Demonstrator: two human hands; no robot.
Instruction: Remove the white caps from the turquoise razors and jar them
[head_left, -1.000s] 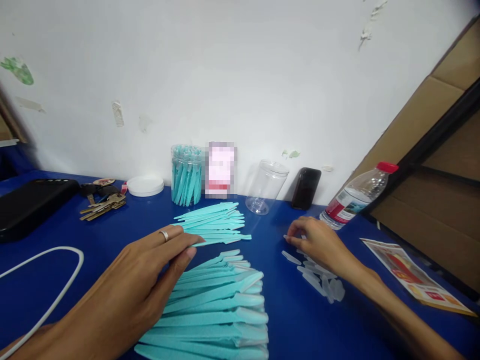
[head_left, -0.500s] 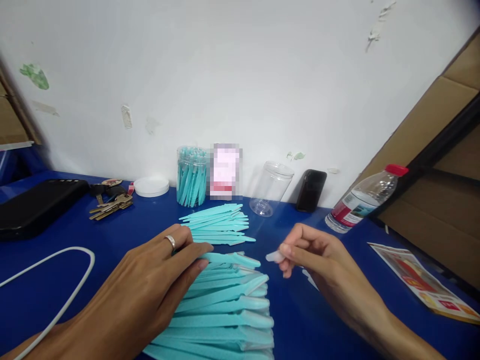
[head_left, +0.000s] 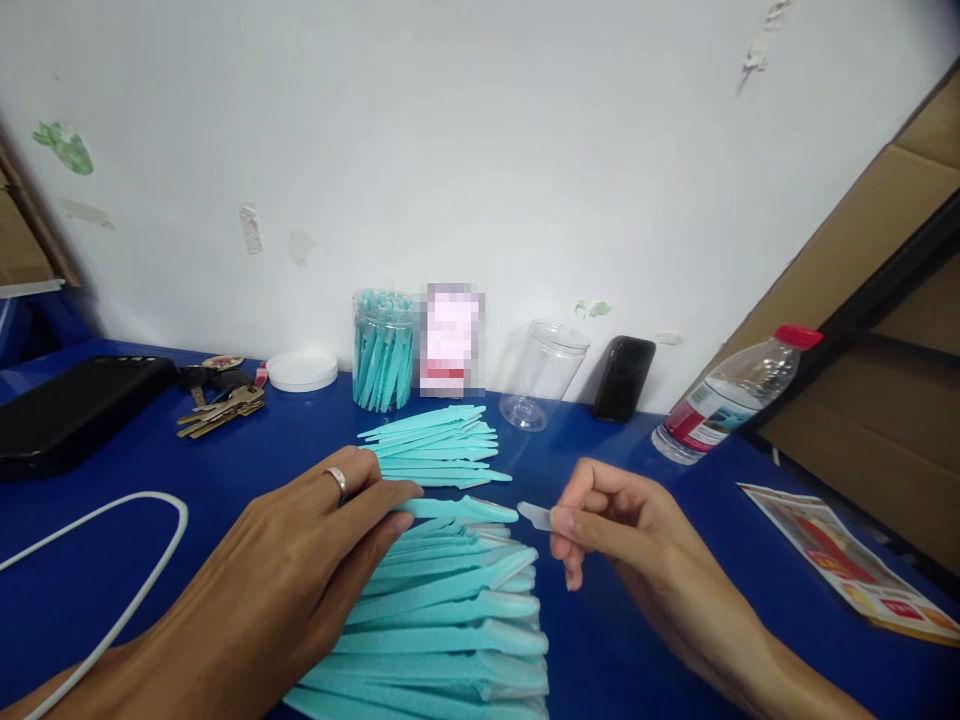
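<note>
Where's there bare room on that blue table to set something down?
One free patch lies between the keys, the white cable and the left hand; another between the right hand and the leaflet. It's crowded in the middle, where teal sticks lie, and at the back, with a filled jar, clear jar and phone. The right hand hides what's beneath.

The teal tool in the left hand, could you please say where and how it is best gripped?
Probably best to pinch the teal tool by its left part, from the left, as the left hand does: it is slim and points right, which leaves its right end free, facing the translucent piece in the right hand.
</note>
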